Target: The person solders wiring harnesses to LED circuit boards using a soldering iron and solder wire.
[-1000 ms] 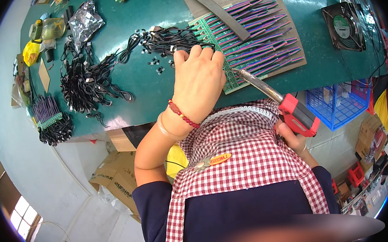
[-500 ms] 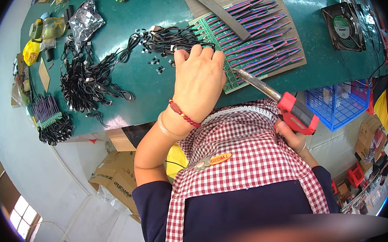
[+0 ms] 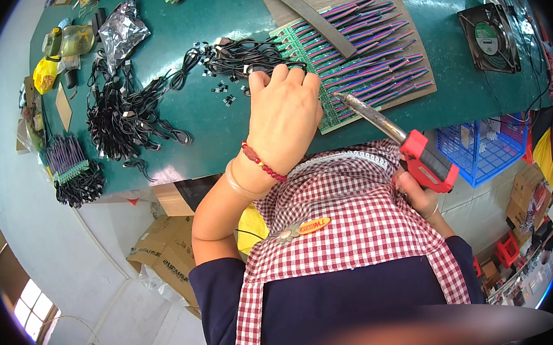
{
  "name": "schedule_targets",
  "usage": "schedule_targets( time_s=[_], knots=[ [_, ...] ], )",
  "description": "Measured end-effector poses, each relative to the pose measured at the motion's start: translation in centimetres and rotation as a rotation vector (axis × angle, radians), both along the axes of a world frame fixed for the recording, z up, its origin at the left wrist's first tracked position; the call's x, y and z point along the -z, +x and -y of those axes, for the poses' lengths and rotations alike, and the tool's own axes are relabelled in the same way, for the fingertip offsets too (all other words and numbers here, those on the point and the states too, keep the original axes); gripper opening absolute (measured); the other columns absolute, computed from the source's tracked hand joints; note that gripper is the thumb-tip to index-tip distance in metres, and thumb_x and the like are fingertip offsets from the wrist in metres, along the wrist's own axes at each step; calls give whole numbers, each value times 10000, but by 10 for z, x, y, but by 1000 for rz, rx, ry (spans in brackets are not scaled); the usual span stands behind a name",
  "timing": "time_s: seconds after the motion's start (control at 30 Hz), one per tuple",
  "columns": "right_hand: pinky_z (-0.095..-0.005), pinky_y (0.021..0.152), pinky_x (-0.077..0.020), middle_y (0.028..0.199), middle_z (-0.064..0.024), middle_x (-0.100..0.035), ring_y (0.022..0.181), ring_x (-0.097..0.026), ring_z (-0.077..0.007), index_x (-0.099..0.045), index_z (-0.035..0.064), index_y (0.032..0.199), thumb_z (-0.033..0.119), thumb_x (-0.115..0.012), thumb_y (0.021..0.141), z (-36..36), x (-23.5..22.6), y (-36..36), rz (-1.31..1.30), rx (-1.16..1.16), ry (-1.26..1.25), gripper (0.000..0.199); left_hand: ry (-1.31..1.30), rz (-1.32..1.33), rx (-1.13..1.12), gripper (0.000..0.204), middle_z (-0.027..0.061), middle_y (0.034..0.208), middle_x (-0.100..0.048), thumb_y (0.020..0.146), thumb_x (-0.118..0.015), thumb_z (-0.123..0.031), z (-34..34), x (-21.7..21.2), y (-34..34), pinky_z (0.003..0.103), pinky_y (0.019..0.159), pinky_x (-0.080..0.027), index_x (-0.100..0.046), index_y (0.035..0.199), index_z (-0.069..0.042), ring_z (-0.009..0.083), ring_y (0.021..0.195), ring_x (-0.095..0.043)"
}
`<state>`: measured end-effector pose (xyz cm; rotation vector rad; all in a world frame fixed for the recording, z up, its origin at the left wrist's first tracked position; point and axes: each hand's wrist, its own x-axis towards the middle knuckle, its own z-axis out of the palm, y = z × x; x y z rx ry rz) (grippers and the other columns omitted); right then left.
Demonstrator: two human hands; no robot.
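My left hand [image 3: 286, 111] is closed, knuckles up, over the left edge of a green circuit board panel [image 3: 329, 119]. Its fingertips and whatever they pinch are hidden beneath it. Black cables [image 3: 236, 57] lie bunched just beyond that hand. Thin bundles of striped coloured wires [image 3: 378, 69] fan out to the right from the panel. In my right hand [image 3: 417, 193] is a red-handled soldering iron [image 3: 426, 162], its metal tip pointing up and left over the panel's near wires, close to my left hand.
A grey bar [image 3: 314, 19] lies across the wires, on a brown board [image 3: 426, 66]. At left are a cable heap [image 3: 128, 109] and a wired board bundle [image 3: 74, 174]. A fan [image 3: 488, 39] stands at right, with a blue crate [image 3: 480, 152] below the table edge.
The soldering iron has shifted slightly right, its tip drawn a little up and away from my left hand. My left hand has hardly moved.
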<state>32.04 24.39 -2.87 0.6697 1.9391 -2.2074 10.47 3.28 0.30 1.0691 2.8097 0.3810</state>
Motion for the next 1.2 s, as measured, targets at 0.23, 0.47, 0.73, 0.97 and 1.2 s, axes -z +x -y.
schedule_targets(
  time_s=[0.23, 0.47, 0.73, 0.97, 1.2],
  knots=[
    [-320, 640, -449, 748, -85, -545, 635, -507, -152, -473, -36, 1206, 67, -569, 866, -2, -3, -4, -55, -15, 90, 368, -7, -11, -1, 14, 62, 737, -568, 729, -603, -90, 0, 1, 0, 389, 787, -354, -592, 738, -90, 225, 809, -544],
    [-265, 594, -417, 744, -40, -568, 646, -512, -108, -550, -40, 1117, 40, -587, 844, 4, -9, -20, -121, 88, 2, 288, -2, -8, -19, 18, 62, 741, -568, 731, -600, -91, -1, 1, 2, 394, 799, -355, -595, 747, -88, 228, 821, -543],
    [-300, 581, -405, 678, -72, -475, 588, -444, -144, -423, -44, 1201, 107, -547, 861, 3, -12, -32, -159, 106, -1, 392, 40, -34, -43, 80, 43, 718, -531, 724, -616, -85, 1, 4, 5, 373, 757, -359, -539, 744, -97, 225, 776, -528],
    [-293, 564, -393, 666, -68, -464, 579, -431, -141, -416, -44, 1201, 108, -542, 861, 6, -14, -37, -183, 101, 2, 393, -3, 39, -86, 96, 72, 802, -557, 733, -628, -113, 7, -9, 12, 387, 808, -366, -586, 813, -82, 239, 859, -532],
    [-282, 533, -382, 642, -54, -448, 547, -413, -125, -424, -41, 1184, 99, -537, 855, 4, -12, -42, -209, 124, -12, 375, -163, -267, -632, 358, 118, 1084, -576, 721, -671, -66, 137, -12, 6, 396, 842, -442, -574, 1065, -54, 318, 997, -538]
  ],
)
